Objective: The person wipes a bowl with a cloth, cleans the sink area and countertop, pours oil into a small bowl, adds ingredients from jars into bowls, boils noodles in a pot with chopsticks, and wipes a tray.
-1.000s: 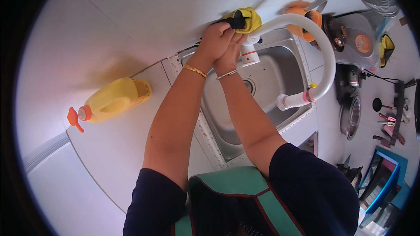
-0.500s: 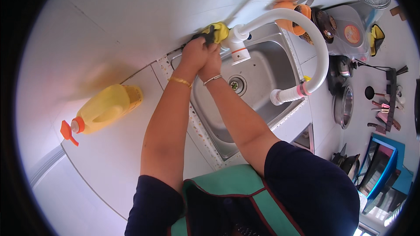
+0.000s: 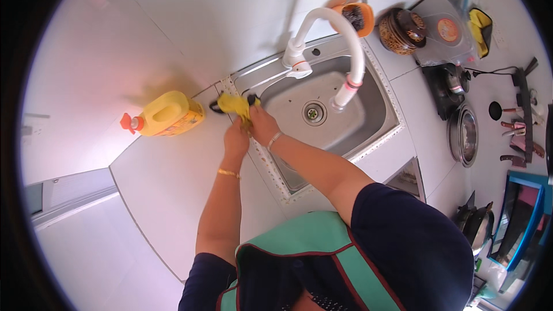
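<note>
A yellow cloth with dark edges (image 3: 233, 103) is bunched over the left rim of the steel sink (image 3: 374, 109). My left hand (image 3: 236, 140) is closed on its near end. Beside it, my right hand (image 3: 264, 126) also grips the cloth, the two hands almost touching. Some of my fingers are hidden by the cloth and hands. The white gooseneck faucet (image 3: 308, 26) stands behind the sink, apart from both hands, its spout hanging over the basin near the drain (image 3: 314, 113).
A yellow jug with an orange cap (image 3: 173, 115) stands on the counter to the left, against the wall. Right of the sink are an orange holder with a brush (image 3: 360, 20), a brown patterned pot (image 3: 400, 31), steel bowls (image 3: 462, 135) and a knife rack (image 3: 524, 115).
Both hands and the cloth have moved left and nearer, away from the faucet base to the sink's left edge. The view has shifted too, and the spout hangs differently over the basin.
</note>
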{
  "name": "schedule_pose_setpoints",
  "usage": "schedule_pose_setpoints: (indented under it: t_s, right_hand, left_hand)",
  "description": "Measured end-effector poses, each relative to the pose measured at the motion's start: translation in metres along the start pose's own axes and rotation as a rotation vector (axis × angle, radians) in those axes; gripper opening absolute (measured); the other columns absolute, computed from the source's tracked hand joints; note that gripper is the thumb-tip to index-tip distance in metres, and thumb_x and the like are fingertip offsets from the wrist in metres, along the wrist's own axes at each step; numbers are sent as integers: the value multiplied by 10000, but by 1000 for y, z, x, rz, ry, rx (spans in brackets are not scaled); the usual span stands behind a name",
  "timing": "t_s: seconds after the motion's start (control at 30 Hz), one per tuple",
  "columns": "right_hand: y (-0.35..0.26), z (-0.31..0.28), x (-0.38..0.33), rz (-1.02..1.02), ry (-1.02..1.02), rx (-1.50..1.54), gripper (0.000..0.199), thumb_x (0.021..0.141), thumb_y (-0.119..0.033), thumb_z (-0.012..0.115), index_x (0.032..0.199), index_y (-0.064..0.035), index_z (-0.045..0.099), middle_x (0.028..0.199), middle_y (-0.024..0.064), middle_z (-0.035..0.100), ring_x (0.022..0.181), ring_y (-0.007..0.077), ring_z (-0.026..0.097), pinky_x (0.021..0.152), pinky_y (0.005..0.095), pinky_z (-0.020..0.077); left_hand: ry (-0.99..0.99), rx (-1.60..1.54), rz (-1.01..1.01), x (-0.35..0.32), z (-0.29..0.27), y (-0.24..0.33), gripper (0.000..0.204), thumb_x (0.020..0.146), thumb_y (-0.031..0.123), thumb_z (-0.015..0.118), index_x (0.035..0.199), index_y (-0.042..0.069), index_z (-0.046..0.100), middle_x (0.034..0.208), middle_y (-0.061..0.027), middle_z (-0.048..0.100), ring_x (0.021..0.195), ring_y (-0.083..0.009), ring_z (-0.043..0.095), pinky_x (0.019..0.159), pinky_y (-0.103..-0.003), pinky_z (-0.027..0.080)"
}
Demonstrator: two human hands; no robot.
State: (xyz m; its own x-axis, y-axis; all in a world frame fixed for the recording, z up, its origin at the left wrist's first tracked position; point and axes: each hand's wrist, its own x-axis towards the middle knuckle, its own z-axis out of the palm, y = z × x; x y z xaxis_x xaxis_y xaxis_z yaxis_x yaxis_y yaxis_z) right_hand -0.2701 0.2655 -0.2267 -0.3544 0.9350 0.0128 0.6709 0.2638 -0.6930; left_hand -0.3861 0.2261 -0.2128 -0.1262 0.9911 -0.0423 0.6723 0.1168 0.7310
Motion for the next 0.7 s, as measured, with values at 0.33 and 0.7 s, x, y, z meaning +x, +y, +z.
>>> schedule_pose_setpoints:
  t_s: [0.33, 0.7]
  right_hand:
    - [-23, -131, -114, -23, -227, 214, 230, 771, -224, 631, 910, -47, 587, 735, 107, 603, 697, 253, 600, 668, 333, 483]
    - [-51, -200, -149, 105, -229, 508, 221, 882, -161, 569, 1048, -15, 581, 871, 7, 607, 774, 74, 558, 706, 238, 467]
  left_hand:
    - [-341, -750, -239, -97, -23, 72, 199, 812, 91, 535, 976, -12, 582, 835, -69, 616, 773, -134, 569, 715, -281, 466]
    - [-376, -904, -45, -103, -100, 136, 277, 834, 83, 560, 1105, 31, 533, 977, -40, 585, 942, -139, 566, 801, -281, 478]
